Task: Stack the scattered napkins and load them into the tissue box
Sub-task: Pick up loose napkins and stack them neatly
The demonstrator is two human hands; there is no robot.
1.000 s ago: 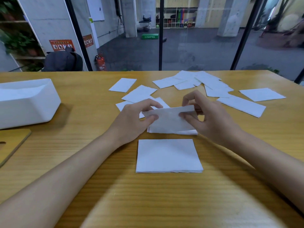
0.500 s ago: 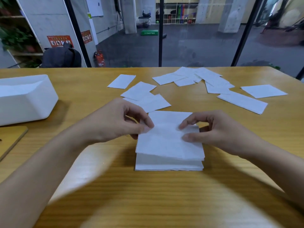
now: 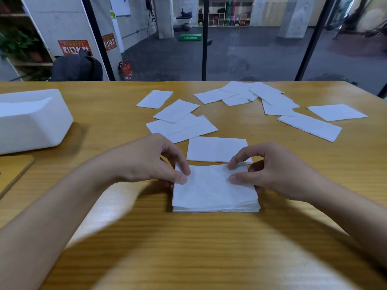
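Head view: we show the stacking stage of the task, with loading not yet begun. The left hand (image 3: 150, 162) and the right hand (image 3: 272, 170) meet over the stack (image 3: 213, 203) of squared napkins near the middle of the desk (image 3: 209, 258). The fingers (image 3: 181, 179) of both hands are curled, thumb against forefinger, pinching the top napkin (image 3: 211, 185) near its far corners. It lies on the pile, roughly in line with the sheets below. We judge the pile to be several sheets deep, so part of the gathering is done. Much is left: one napkin (image 3: 216, 149) lies flat just beyond the stack, a small overlapping group (image 3: 182, 126) lies behind the left hand, a looser cluster (image 3: 251, 93) sits near the far edge, and two single sheets (image 3: 337, 111) lie well apart to the right. The tissue box (image 3: 31, 120), white, stands at the left of the desk, well apart from the stack. We cannot tell from this angle what it holds. A wooden board (image 3: 12, 174) lies in front of the box. By our reading, all the loose sheets have yet to be collected before the pile goes into the box.
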